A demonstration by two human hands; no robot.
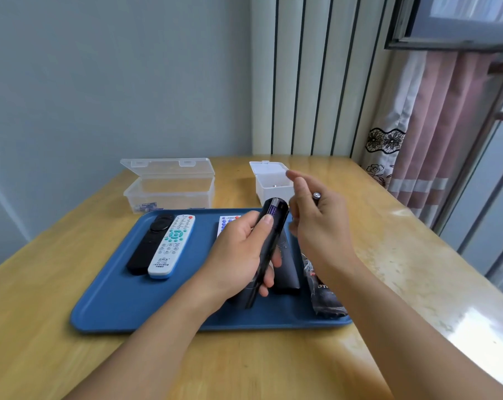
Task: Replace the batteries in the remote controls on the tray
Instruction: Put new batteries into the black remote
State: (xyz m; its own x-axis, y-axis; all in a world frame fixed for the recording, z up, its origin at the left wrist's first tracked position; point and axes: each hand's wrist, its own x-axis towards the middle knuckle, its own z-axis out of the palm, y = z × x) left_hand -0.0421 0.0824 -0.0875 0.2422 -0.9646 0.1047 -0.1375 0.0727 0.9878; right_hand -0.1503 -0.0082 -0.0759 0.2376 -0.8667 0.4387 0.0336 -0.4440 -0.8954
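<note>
Holding the black remote point(269, 249) in our left hand point(238, 261), we keep it lifted above the blue tray point(114, 298) and tilted, its open battery bay turned up to us. The fingers are curled around the body and the thumb presses along the front edge, we think to keep it steady while the cells are changed. One purple battery point(273, 210) sits in the bay near the top end.

Our right hand point(319, 223) is just beside the remote, over the right part of the tray. It pinches a second battery point(316, 195) in curled fingers, the metal end pointing up, while the index finger is stretched out. Whether this cell is an old one just removed or a new one going in, we cannot tell.

Behind the tray stand a clear box point(169, 186) with the lid open, some small batteries at its bottom, and a small white box point(273, 183), also open. We judge they are placed near so that new and used cells stay apart, but which is which is not clear.

On the tray lie a black remote at the left point(149, 246), touching a white remote point(172, 246). Another white remote point(227, 222) is mostly hidden behind our left hand. A dark part point(285, 272) lies under the held remote, perhaps its cover or one more remote. A dark packet point(322, 290) at the tray's right edge is partly covered by our right arm, and its print is unreadable.
</note>
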